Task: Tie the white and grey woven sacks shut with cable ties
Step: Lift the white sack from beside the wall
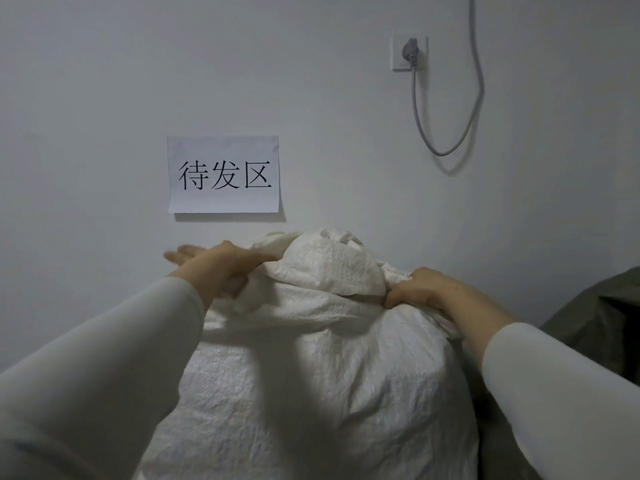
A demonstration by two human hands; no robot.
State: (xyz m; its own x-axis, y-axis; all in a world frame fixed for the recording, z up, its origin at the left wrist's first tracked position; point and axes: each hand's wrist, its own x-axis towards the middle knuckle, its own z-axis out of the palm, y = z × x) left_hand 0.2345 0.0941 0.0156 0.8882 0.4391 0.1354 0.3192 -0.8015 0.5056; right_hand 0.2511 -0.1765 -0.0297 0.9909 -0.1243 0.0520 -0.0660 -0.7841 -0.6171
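Right grip: my right hand (420, 289) is clenched on a pinch of woven cloth at the right side of the white sack's (311, 375) neck, knuckles down, so the gathered mouth cannot slip apart.
Left grip: my left hand (211, 263) lies on the left side of the gather with its fingers stretched out flat and blurred; I cannot tell whether it grips or only presses.
Gathered top: the loose cloth (332, 265) is bunched into a rounded fold between my two hands, I judge to narrow a neck for a tie.
White sack place: it stands full and upright directly before me against the wall (86, 98), below the paper sign (223, 174).
Grey sack place: a dark grey-green sack (595, 317) sits just beside the white one at its right, partly hidden.
Cable tie: none shows anywhere.
Step judged: still gathering; neither sack looks tied yet.
Risk: the stiff weave may spring open if I loosen my right pinch.
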